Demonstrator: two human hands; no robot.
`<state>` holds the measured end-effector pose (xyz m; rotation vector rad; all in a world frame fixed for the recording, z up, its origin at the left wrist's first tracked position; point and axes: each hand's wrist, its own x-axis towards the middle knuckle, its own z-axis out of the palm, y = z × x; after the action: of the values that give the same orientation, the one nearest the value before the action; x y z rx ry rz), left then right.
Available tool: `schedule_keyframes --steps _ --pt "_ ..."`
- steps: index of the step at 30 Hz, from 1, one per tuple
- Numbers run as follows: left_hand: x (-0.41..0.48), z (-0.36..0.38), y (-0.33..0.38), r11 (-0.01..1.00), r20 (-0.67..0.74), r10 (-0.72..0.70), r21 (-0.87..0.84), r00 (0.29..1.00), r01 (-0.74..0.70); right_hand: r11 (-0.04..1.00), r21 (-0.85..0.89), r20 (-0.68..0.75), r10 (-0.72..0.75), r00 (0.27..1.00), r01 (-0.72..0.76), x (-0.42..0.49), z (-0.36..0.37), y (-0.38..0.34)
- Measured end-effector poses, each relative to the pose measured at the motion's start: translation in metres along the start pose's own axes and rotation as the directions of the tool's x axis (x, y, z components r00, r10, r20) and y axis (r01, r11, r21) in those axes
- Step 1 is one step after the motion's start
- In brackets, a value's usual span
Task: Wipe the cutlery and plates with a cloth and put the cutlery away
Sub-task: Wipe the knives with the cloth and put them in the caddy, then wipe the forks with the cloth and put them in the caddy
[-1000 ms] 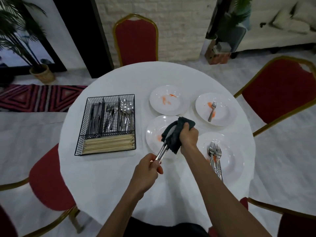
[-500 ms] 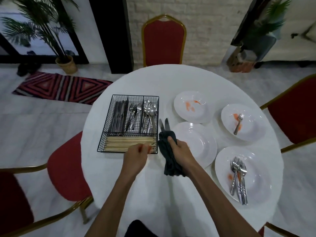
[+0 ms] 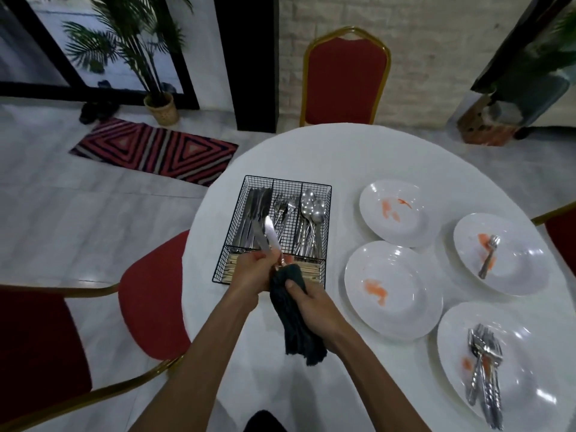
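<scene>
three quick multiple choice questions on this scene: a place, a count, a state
1. Which compartment of the wire basket holds the spoons? A left B middle C right
2. How many white plates are on the table? A three B four C five
3. What is the right hand doing? A resting open B gripping the dark cloth C holding a fork
Answers: C, the spoons lie in the right compartment; B, four plates sit right of the basket; B, its fingers curl round the cloth while the left hand holds the knives.
</scene>
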<state>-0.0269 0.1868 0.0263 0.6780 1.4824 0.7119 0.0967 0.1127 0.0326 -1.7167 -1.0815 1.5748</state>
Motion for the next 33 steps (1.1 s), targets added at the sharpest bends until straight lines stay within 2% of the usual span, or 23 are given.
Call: schedule_keyframes --steps 3,7,8,10,13,16,20,24,27,30,33 --pt "0.018 -0.007 0.001 0.998 -0.029 -0.014 0.063 0.999 0.016 1.0 -0.007 -0.006 -0.002 1.0 0.002 0.021 0.013 -0.012" --pt "0.07 -0.025 0.031 1.0 -0.067 0.009 0.018 0.998 -0.008 0.993 -0.066 0.017 0.104 0.994 -0.102 0.041 0.014 -0.013" --pt "0.085 -0.028 0.04 0.997 -0.103 0.031 0.074 0.994 -0.023 0.99 -0.044 -0.004 0.134 0.991 -0.134 0.046 0.013 -0.011" --pt "0.113 -0.034 0.056 0.955 -0.164 0.106 0.291 0.981 -0.054 0.983 0.058 -0.058 0.175 0.983 -0.172 0.052 0.011 -0.01" --pt "0.142 -0.035 0.068 0.795 -0.191 0.212 0.604 0.958 -0.055 0.973 0.169 -0.106 0.174 0.979 -0.155 0.061 0.008 -0.014" --pt "0.162 -0.031 0.066 0.701 -0.131 0.236 0.709 0.963 -0.075 0.973 0.176 -0.128 0.174 0.976 -0.151 0.067 0.004 -0.014" --pt "0.171 -0.028 0.064 0.668 -0.099 0.269 0.735 0.958 -0.112 0.968 0.19 -0.169 0.199 0.965 -0.166 0.065 -0.004 -0.005" --pt "0.142 -0.022 0.063 0.659 -0.108 0.371 0.731 0.922 -0.179 0.95 0.265 -0.212 0.227 0.951 -0.167 0.053 -0.019 0.006" --pt "0.099 0.002 0.049 0.63 -0.046 0.417 0.735 0.908 -0.252 0.936 0.313 -0.262 0.25 0.932 -0.163 0.039 -0.036 0.02" --pt "0.054 0.044 0.015 0.635 0.088 0.355 0.708 0.931 -0.309 0.923 0.363 -0.352 0.264 0.898 -0.13 0.014 -0.06 0.036" --pt "0.011 0.086 -0.029 0.696 0.225 0.207 0.65 0.952 -0.305 0.937 0.329 -0.448 0.266 0.853 -0.12 -0.016 -0.089 0.061"
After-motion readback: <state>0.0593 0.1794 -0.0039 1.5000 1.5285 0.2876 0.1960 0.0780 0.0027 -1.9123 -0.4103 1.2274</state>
